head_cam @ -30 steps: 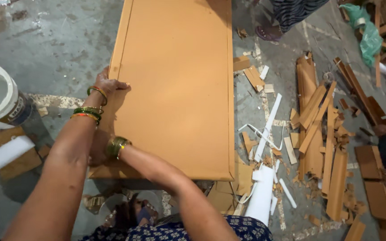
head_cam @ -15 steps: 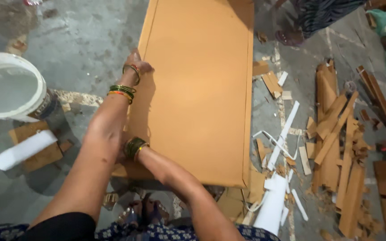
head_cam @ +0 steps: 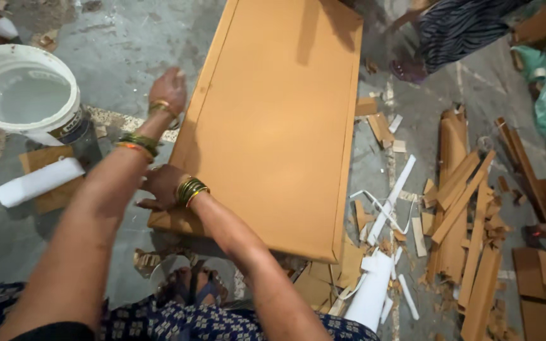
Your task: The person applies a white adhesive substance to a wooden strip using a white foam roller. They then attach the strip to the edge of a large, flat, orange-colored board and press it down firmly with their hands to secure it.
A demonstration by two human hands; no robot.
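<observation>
The panel (head_cam: 279, 120), a long orange-brown board with a raised rim, lies flat on the grey floor (head_cam: 121, 31) and runs away from the person, its near end just in front of the knees. The left hand (head_cam: 167, 88) hovers at the panel's left long edge with fingers loosely spread and nothing in it. The right hand (head_cam: 161, 187) crosses under the left forearm to the near left corner; it rests against that edge, but the arm hides the fingers, so whether they are curled under the rim cannot be told.

The panel looks stiff and flat, probably of moderate weight for its length, with a smooth face that would give little grip. The rim and the long edges look like the best places to take hold, one hand well apart from the other so that the board does not swing or sag.

A white bucket (head_cam: 26, 91) stands to the left, a white roll (head_cam: 38, 182) near it. Strips and scraps (head_cam: 462, 202) of wood litter the floor to the right.
</observation>
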